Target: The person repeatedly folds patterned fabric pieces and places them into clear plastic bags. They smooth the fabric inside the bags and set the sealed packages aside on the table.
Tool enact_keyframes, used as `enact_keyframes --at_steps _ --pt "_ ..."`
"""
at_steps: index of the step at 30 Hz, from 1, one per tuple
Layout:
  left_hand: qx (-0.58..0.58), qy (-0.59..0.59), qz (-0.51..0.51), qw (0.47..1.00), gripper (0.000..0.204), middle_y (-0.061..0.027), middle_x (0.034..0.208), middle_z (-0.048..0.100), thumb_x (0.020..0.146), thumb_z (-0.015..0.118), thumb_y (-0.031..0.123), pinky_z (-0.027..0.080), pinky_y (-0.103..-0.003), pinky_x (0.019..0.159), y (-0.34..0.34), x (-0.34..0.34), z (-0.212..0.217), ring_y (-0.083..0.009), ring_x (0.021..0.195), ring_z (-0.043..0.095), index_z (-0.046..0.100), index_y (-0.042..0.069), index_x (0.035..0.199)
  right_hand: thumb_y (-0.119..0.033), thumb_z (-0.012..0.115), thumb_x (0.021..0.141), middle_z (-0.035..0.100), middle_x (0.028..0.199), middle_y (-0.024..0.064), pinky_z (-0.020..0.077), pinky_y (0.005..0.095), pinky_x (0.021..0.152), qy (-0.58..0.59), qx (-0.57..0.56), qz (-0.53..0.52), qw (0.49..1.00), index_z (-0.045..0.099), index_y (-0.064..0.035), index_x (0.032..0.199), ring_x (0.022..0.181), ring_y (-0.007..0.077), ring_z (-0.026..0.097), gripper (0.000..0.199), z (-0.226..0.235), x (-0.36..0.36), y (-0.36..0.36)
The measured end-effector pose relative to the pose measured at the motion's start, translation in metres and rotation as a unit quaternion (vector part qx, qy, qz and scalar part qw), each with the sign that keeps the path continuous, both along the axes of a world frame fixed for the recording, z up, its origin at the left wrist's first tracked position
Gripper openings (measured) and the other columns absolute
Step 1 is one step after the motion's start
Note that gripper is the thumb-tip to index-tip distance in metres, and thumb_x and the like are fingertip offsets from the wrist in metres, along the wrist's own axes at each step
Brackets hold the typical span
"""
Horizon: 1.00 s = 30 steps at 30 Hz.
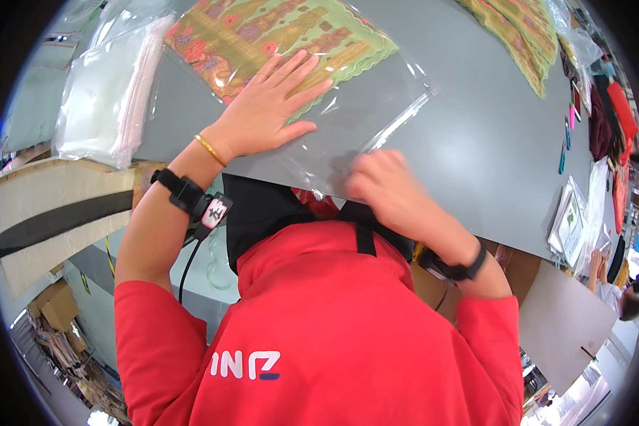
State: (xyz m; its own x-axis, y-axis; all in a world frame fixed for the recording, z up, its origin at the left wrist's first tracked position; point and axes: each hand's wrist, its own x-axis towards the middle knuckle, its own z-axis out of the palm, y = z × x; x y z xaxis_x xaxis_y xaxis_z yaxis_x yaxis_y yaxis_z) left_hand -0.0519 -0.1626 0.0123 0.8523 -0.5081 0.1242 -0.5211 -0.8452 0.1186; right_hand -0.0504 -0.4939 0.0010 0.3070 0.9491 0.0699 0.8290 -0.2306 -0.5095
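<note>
A folded green cloth point(263, 32) with orange and red flowers and a scalloped edge lies inside a clear plastic bag point(362, 106) on the grey table. My left hand point(270, 106) rests flat on the bag over the cloth, fingers spread. Close to the table's front edge, my right hand point(383, 184) is curled at the bag's near end. Motion blurs its fingers, and whether they pinch the plastic cannot be made out.
A stack of clear plastic bags point(106, 92) sits on the left. More patterned green cloth point(522, 35) lies at the far right. Along the right edge are pens point(564, 145), a dark red cloth point(600, 124) and plastic-wrapped packets point(568, 224). Another person point(607, 287) is at lower right.
</note>
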Motion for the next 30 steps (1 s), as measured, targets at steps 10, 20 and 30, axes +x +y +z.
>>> enact_keyframes --at_steps 10,20,30 --pt "-0.035 0.055 -0.083 0.994 0.087 -0.0198 0.166 0.037 0.088 0.068 0.059 0.023 -0.057 0.128 0.022 -0.038 0.03 -0.0376 0.156 0.029 0.048 0.007 0.155 0.001 0.066 0.092 0.068 0.131 0.0166 0.0535 0.0445 0.096 -0.163 -0.391 -0.498 0.757 0.063 -0.01 0.14 0.121 0.0389 0.064 0.05 0.12 0.027 -0.326" --pt "-0.11 -0.019 0.084 0.99 0.022 -0.0169 0.13 0.067 0.093 0.068 0.012 0.055 -0.041 0.096 -0.008 -0.15 0.008 -0.0344 0.113 0.065 0.066 0.001 0.112 -0.004 0.067 0.089 0.071 0.129 0.0036 0.047 0.0422 0.107 -0.266 0.004 0.097 0.959 0.071 -0.0125 0.115 0.121 0.0276 0.064 0.028 0.061 0.136 0.006" --pt "-0.477 0.038 0.511 0.714 0.015 -0.0042 0.072 0.062 0.099 0.069 0.002 0.048 -0.025 0.056 -0.034 -0.125 -0.002 -0.011 0.063 0.065 0.056 0.002 0.091 -0.014 0.07 0.097 0.067 0.082 0.0031 0.0426 0.0383 0.085 -0.106 0.081 -0.194 0.972 0.067 -0.0071 0.089 0.082 0.0232 0.061 0.011 0.01 0.138 0.041"
